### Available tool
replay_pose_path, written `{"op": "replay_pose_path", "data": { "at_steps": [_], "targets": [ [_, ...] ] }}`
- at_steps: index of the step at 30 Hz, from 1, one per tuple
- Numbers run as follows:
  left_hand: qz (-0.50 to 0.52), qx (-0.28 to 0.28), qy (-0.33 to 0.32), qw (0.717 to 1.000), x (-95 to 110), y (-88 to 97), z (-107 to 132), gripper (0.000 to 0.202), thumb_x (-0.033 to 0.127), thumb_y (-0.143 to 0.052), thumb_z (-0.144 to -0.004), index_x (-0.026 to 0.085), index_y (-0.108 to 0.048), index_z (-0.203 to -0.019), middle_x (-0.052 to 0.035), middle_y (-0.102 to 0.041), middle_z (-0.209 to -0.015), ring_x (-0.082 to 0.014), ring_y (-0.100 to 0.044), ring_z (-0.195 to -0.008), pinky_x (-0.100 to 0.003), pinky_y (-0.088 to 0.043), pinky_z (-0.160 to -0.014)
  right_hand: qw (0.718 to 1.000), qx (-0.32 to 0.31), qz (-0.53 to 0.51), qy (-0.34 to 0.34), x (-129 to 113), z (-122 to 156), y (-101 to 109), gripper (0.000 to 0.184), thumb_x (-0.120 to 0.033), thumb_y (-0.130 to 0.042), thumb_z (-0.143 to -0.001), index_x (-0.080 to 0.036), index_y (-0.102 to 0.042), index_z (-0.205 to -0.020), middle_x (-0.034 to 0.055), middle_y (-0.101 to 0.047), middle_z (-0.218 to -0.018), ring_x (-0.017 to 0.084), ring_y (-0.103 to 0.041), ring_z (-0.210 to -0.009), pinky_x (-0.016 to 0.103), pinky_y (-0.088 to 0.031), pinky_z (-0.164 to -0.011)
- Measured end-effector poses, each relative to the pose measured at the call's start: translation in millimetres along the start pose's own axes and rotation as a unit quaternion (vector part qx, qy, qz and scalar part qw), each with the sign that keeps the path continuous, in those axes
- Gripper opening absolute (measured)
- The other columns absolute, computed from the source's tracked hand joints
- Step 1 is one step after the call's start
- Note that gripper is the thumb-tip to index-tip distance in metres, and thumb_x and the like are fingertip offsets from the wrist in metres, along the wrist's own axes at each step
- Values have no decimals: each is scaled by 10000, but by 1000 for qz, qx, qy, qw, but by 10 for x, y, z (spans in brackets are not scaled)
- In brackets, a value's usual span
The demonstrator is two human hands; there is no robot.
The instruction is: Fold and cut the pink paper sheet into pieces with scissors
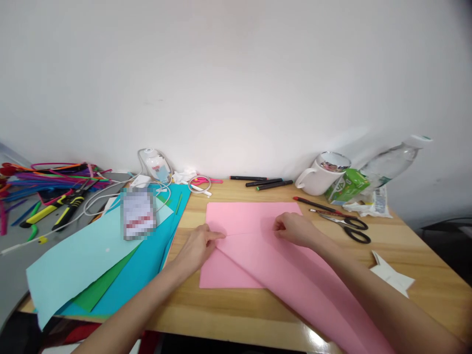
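A pink sheet of paper [232,273] lies flat on the wooden table. Over it slants a second pink layer [309,290], running off toward the near right edge; I cannot tell whether it is the same sheet folded or a separate one. My left hand [199,246] is closed at the left corner of this upper layer, index finger stretched along its edge. My right hand [295,228] pinches the far edge of the same layer, fingertips bent in. Part of the upper layer is hidden beneath my right forearm.
Black markers [271,184] lie by the wall. At right are a white mug [320,174], green carton [348,186], plastic bottle [393,164], scissors [348,226] and white paper cutout [393,275]. Leftward are a phone [138,214], blue paper [125,280], pliers [72,209] and pipe cleaners [59,179].
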State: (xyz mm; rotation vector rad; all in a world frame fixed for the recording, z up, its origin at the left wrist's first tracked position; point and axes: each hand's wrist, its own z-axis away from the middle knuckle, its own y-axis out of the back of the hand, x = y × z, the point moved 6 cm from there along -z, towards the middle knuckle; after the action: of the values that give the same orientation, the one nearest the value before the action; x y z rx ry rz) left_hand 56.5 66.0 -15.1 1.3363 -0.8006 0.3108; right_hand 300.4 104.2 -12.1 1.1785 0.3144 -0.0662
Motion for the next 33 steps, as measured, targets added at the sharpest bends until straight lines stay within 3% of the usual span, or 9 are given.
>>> {"op": "replay_pose_path", "data": {
  "at_steps": [6,9,12,16,19,21,25,29,33],
  "targets": [
    [-151,-67,-31,986,138,-14,-22,319,97,-448,-788,221,-726,-885,-45,-517,-748,-188,-512,-729,-299,-376,-674,999,13,52,1,-36,-34,4,142,-143,-546,-684,-170,-637,-791,97,-671,-860,253,-594,-820,279,-350,-580],
    [-216,-79,-40,972,272,1,-35,292,139,-422,-820,181,-710,-832,-84,-529,-847,-245,-495,-856,-354,-370,-728,996,12,65,59,-141,-41,-20,204,-74,-506,-695,-176,-628,-824,94,-634,-948,247,-561,-909,281,-362,-655],
    [-255,-114,-61,958,372,-78,-62,301,79,-378,-813,158,-660,-745,-87,-555,-916,-234,-506,-883,-348,-383,-754,988,-31,64,137,-269,-8,-100,224,-33,-471,-710,-191,-623,-752,41,-619,-912,162,-578,-801,231,-368,-655],
    [-280,-167,-82,942,410,-221,-111,334,17,-311,-815,143,-612,-881,-66,-587,-835,-170,-552,-670,-289,-416,-634,978,-71,79,179,-359,52,-135,194,-60,-471,-741,-179,-620,-776,46,-602,-892,143,-584,-718,218,-378,-616],
    [-293,-179,-117,932,475,-253,-121,358,76,-290,-866,166,-541,-1105,-99,-581,-984,-184,-587,-719,-298,-428,-645,975,-78,100,180,-406,71,-127,166,-185,-458,-823,-153,-621,-831,88,-593,-896,176,-592,-708,248,-390,-603],
    [-306,-185,-151,922,535,-265,-102,386,111,-273,-894,213,-461,-1216,-112,-550,-1103,-187,-602,-755,-299,-437,-647,976,-72,114,173,-433,67,-135,246,-288,-429,-867,-131,-618,-881,124,-585,-919,217,-599,-745,279,-398,-611],
    [-317,-188,-189,910,588,-309,-63,344,162,-252,-927,177,-486,-1180,-142,-520,-1199,-206,-603,-816,-330,-451,-701,978,-54,127,154,-460,55,-185,303,-324,-402,-887,-107,-607,-933,163,-577,-957,262,-603,-798,309,-405,-621],
    [-290,-191,-214,913,574,-370,-64,339,151,-253,-938,160,-471,-1198,-108,-563,-1162,-213,-518,-1076,-336,-379,-920,983,-29,114,143,-464,64,-203,251,-273,-436,-873,-92,-600,-932,174,-583,-961,267,-597,-817,312,-398,-644],
    [-252,-202,-232,918,542,-396,-81,354,136,-241,-938,127,-479,-1200,-109,-582,-1124,-201,-483,-1125,-313,-334,-977,986,-27,66,151,-479,73,-204,161,-216,-470,-843,-127,-603,-834,113,-632,-872,206,-593,-730,263,-377,-603]
  ]
}}
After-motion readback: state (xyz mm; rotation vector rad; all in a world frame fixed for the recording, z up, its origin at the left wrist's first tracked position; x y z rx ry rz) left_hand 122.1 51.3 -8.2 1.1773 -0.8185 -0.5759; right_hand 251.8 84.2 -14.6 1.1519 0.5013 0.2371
